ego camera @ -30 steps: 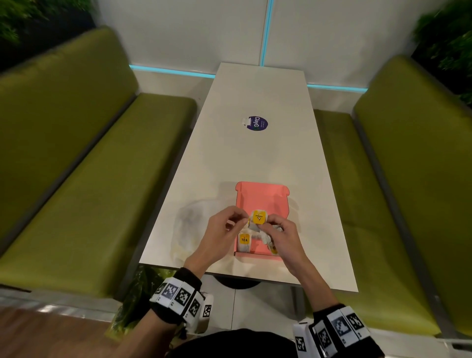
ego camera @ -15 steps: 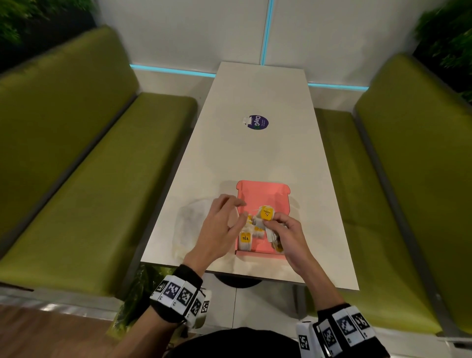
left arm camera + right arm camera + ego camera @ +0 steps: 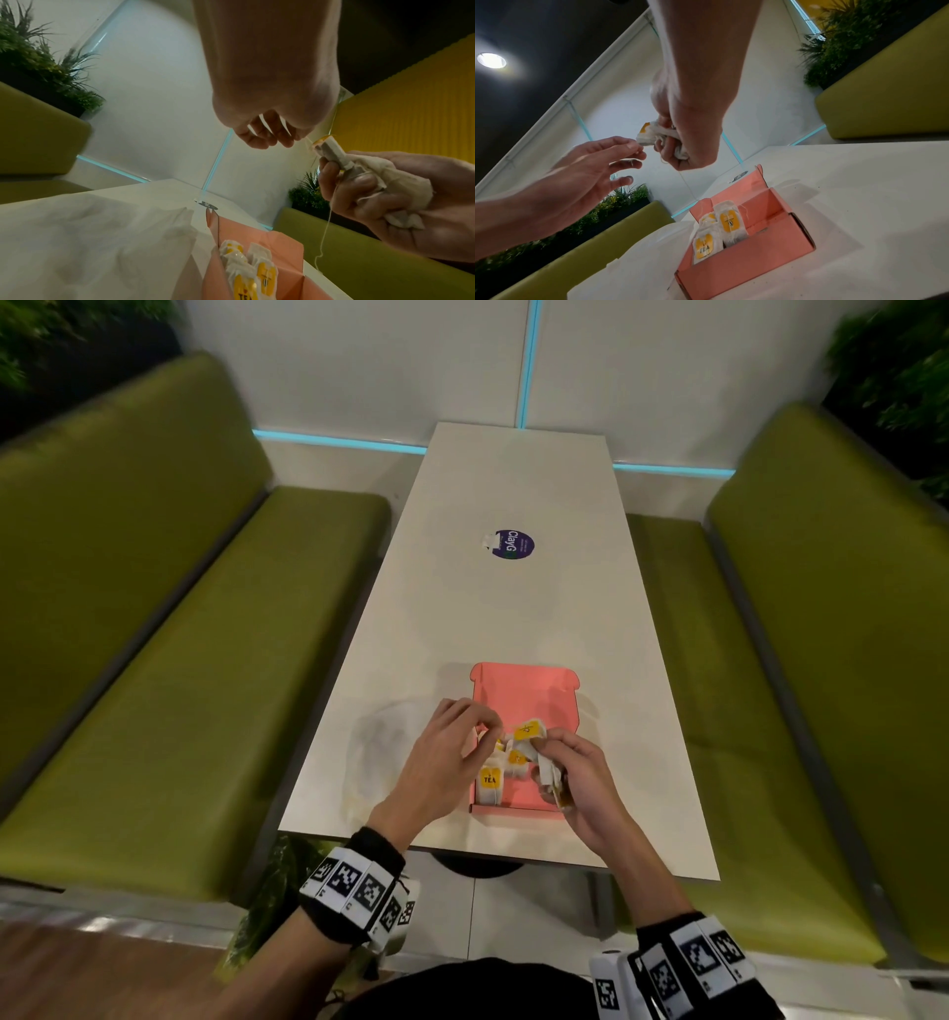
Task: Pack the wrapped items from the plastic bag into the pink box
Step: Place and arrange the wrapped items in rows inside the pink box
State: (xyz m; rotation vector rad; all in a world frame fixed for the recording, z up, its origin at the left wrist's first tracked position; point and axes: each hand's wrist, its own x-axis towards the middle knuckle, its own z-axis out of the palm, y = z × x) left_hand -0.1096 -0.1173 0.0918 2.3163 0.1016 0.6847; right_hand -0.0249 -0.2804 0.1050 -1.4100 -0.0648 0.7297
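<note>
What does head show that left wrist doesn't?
Head only: the whole table, both benches, the box's flat-lying lid, and both wristbands. Left wrist only: a thread dangling from the tea bags bunched in the right hand, and the left hand's fingertips pinching a thread. Both: the bag, the sticker, and tea bags standing in the box.

The pink box (image 3: 524,690) sits open on the table's near end, several white tea bags (image 3: 718,229) with yellow tags standing upright in its left part. A crumpled, clear plastic bag (image 3: 380,752) lies just left of it, while more tea bags (image 3: 380,178) hang bunched above the box, one string dangling
</note>
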